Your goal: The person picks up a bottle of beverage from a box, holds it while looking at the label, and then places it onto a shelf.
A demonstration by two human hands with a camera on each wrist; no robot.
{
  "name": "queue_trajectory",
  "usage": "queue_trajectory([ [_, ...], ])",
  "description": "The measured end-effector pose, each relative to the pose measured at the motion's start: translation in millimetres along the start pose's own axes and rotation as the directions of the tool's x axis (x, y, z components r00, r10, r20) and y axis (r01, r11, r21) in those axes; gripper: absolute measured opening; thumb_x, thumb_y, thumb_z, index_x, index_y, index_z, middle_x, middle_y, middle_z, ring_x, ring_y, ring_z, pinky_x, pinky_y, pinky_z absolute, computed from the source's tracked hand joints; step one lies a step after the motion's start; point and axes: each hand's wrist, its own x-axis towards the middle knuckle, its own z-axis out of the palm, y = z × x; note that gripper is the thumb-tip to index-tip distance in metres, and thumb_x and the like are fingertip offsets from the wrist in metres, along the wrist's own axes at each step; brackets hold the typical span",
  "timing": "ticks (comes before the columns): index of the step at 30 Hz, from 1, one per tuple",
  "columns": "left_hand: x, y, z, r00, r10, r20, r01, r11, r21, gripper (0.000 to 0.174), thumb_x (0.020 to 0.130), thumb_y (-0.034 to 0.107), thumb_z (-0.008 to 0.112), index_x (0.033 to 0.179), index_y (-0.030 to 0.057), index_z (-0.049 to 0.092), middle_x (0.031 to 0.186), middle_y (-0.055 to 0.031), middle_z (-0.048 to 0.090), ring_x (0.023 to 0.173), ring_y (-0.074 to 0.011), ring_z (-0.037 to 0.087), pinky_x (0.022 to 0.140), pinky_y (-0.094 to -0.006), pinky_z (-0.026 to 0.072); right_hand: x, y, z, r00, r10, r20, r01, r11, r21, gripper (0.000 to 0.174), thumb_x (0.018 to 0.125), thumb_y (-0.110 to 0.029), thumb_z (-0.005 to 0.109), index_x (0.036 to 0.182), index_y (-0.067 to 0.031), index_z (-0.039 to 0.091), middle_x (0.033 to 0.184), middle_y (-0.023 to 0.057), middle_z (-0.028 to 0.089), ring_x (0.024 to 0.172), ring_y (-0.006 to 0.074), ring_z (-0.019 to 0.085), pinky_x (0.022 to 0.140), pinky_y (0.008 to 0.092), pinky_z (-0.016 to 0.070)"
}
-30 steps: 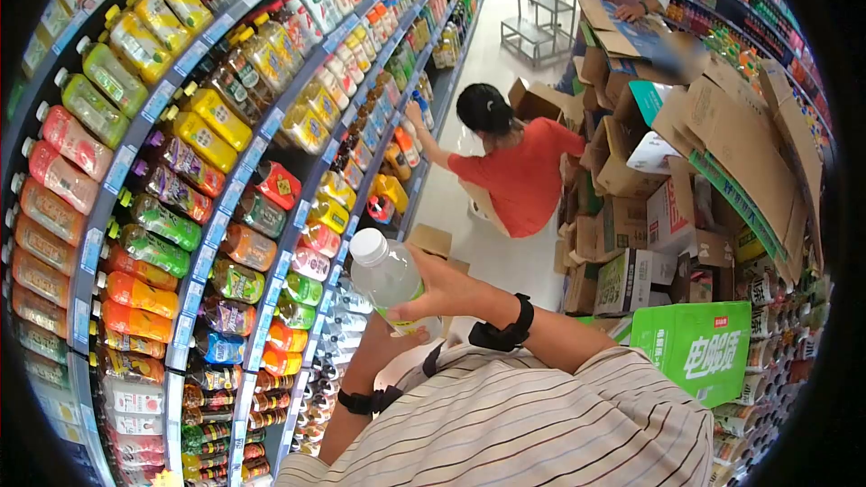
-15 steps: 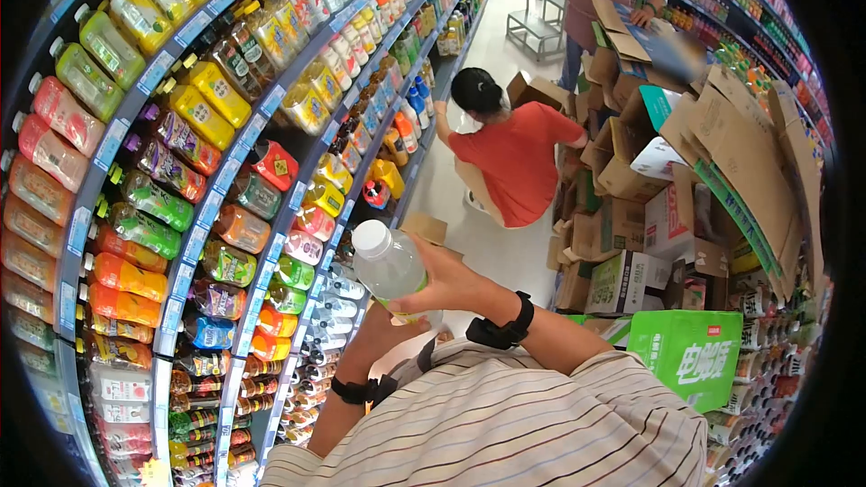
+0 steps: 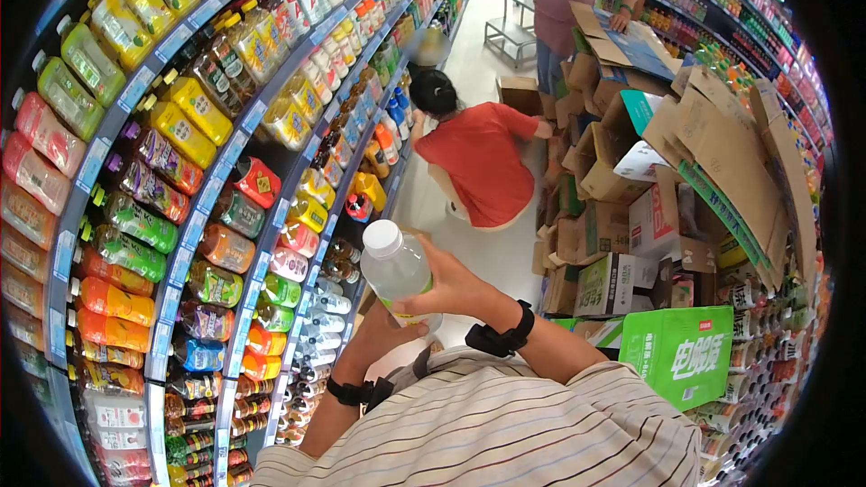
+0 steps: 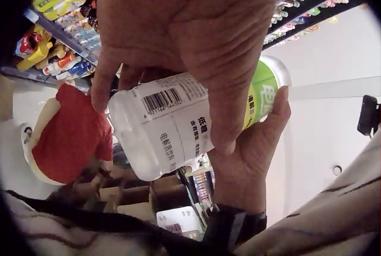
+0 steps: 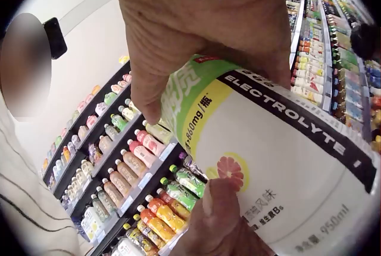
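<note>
A clear plastic drink bottle (image 3: pixel 393 263) with a white cap stands tilted in front of the person's chest, held in both hands. The left hand (image 3: pixel 385 335) grips the lower part; in the left wrist view its fingers wrap the bottle near the barcode. The right hand (image 3: pixel 456 289) curls round the upper part, over the green band of the label (image 4: pixel 265 89). Facing the right wrist view, the label shows "ELECTROLYTE", a grapefruit slice picture (image 5: pixel 231 171) and "950ml". The left thumb presses close to that picture.
Shelves of bottled drinks (image 3: pixel 198 284) line the left side. A person in a red shirt (image 3: pixel 478 162) crouches ahead in the aisle. Open cardboard boxes (image 3: pixel 613 158) pile up at the right, with a green carton (image 3: pixel 677 356) nearer. Another person in an apron (image 3: pixel 564 0) stands behind the boxes.
Both hands keep their hold on the bottle, which sits slightly further right in view. The crouching person has shifted left and leans toward the shelf. The head view has moved a little.
</note>
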Motion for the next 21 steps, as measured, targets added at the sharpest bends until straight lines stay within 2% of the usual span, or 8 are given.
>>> queue_trajectory([
  [3, 12.2, -2.4, -1.2, 0.999, 0.019, 0.05, -0.017, 0.999, -0.039, 0.065, 0.078, 0.019, 0.087, 0.134, 0.0022, 0.058, 0.12, -0.0074, 0.067, 0.115, -0.015, 0.06, 0.097, -0.0319, 0.0511, -0.9, -1.3, -2.5, 0.998, -0.004, -0.066, 0.006, 1.0, 0.029, 0.089, 0.072, -0.036, 0.084, 0.143, -0.0018, 0.044, 0.13, 0.015, 0.059, 0.121, 0.0248, 0.058, 0.105, 0.0375, 0.0444],
  [6, 23.0, -6.0, -2.1, 0.995, -0.003, 0.1, 0.004, 1.0, -0.014, 0.074, 0.078, 0.018, 0.088, 0.141, 0.0023, 0.051, 0.126, -0.0084, 0.063, 0.117, -0.0154, 0.059, 0.094, -0.032, 0.0529, -1.0, 1.6, -8.0, 0.994, 0.018, -0.11, -0.012, 0.999, 0.052, 0.086, 0.072, -0.031, 0.085, 0.143, -0.0029, 0.044, 0.129, 0.0143, 0.06, 0.12, 0.025, 0.059, 0.104, 0.0382, 0.0453],
  [9, 31.2, -8.7, -4.6, 0.985, 0.057, 0.163, -0.054, 0.998, -0.025, 0.088, 0.079, 0.022, 0.088, 0.149, 0.0027, 0.039, 0.138, -0.0116, 0.056, 0.124, -0.0207, 0.057, 0.101, -0.0369, 0.0507, -2.9, 10.9, -16.0, 0.988, 0.006, -0.157, 0.008, 0.996, 0.092, 0.086, 0.074, -0.03, 0.085, 0.144, -0.0045, 0.043, 0.13, 0.0127, 0.06, 0.122, 0.0235, 0.058, 0.105, 0.0386, 0.0448],
  [12, 35.8, -0.7, -13.4, 0.977, 0.049, 0.207, -0.017, 0.988, -0.154, 0.096, 0.08, 0.029, 0.088, 0.152, 0.0005, 0.031, 0.145, -0.0175, 0.052, 0.135, -0.0268, 0.052, 0.114, -0.0409, 0.0402, -8.0, 10.6, -24.6, 0.979, 0.013, -0.201, 0.004, 0.997, 0.083, 0.086, 0.075, -0.031, 0.086, 0.145, -0.0054, 0.042, 0.131, 0.0111, 0.06, 0.123, 0.0222, 0.057, 0.107, 0.0388, 0.0442],
  [15, 42.3, -3.3, -32.6, 0.978, 0.112, 0.175, -0.103, 0.993, -0.06, 0.097, 0.082, 0.035, 0.087, 0.153, 0.0004, 0.03, 0.149, -0.0189, 0.049, 0.14, -0.0304, 0.048, 0.116, -0.0424, 0.0384, -11.1, 5.7, -30.6, 0.969, 0.014, -0.245, 0.005, 0.997, 0.077, 0.087, 0.076, -0.031, 0.087, 0.145, -0.0058, 0.042, 0.132, 0.0102, 0.059, 0.123, 0.0215, 0.057, 0.107, 0.039, 0.0436],
  [16, 43.2, 3.3, -36.0, 0.976, 0.122, 0.183, -0.121, 0.993, -0.014, 0.092, 0.086, 0.035, 0.083, 0.153, 0.0007, 0.031, 0.149, -0.0198, 0.048, 0.141, -0.0307, 0.046, 0.117, -0.0426, 0.0376, -12.5, 4.3, -30.6, 0.966, 0.009, -0.26, 0.011, 0.997, 0.078, 0.087, 0.076, -0.032, 0.087, 0.145, -0.0059, 0.042, 0.132, 0.01, 0.059, 0.123, 0.0213, 0.057, 0.107, 0.039, 0.0434],
  [19, 47.3, 9.9, -39.7, 0.977, 0.137, 0.164, -0.139, 0.99, 0.001, 0.087, 0.088, 0.034, 0.081, 0.153, 0.0011, 0.032, 0.149, -0.0195, 0.049, 0.141, -0.0299, 0.047, 0.116, -0.0431, 0.0378, -16.1, -0.2, -26.5, 0.956, 0.073, -0.284, -0.03, 0.987, 0.155, 0.087, 0.076, -0.031, 0.087, 0.145, -0.006, 0.042, 0.132, 0.0094, 0.059, 0.124, 0.0208, 0.056, 0.107, 0.0393, 0.0432],
  [21, 49.1, 14.3, -40.4, 0.973, 0.161, 0.165, -0.162, 0.987, -0.013, 0.085, 0.089, 0.034, 0.08, 0.153, 0.0013, 0.033, 0.149, -0.0191, 0.049, 0.141, -0.029, 0.047, 0.116, -0.0429, 0.0381, -17.8, 9.2, -25.6, 0.954, 0.084, -0.289, -0.049, 0.991, 0.127, 0.087, 0.076, -0.031, 0.087, 0.145, -0.0058, 0.042, 0.132, 0.0093, 0.059, 0.124, 0.0205, 0.056, 0.107, 0.0395, 0.0431],
])
